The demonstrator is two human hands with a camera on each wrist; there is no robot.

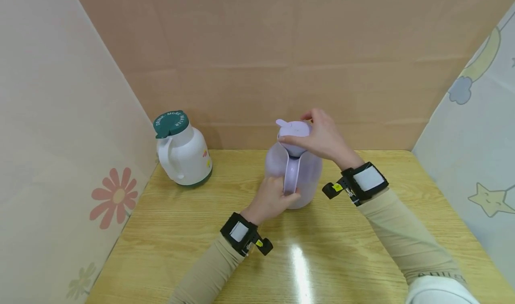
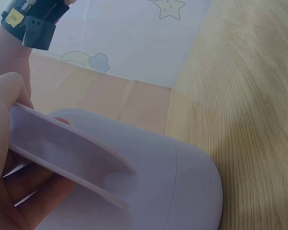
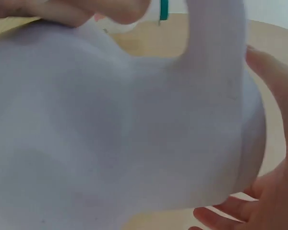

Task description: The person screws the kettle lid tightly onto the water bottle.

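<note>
A pale lilac jug [image 1: 307, 179] stands upright in the middle of the wooden table [image 1: 362, 268]. My left hand [image 1: 270, 200] grips its handle [image 1: 290, 175] low down, fingers curled through it; the left wrist view shows the handle [image 2: 62, 158] lying across my palm against the jug's body [image 2: 182, 187]. My right hand [image 1: 322, 136] sits on top, fingers and thumb curled round the lilac lid [image 1: 296, 128]. The right wrist view is filled by the jug's body [image 3: 110, 134], with my left hand's fingers [image 3: 278, 182] at its lower right.
A white jug with a dark green lid [image 1: 170, 123] stands at the back left of the table, near the flowered side panel [image 1: 60, 161]. A brown back wall and a starred right panel [image 1: 483, 161] close in the table.
</note>
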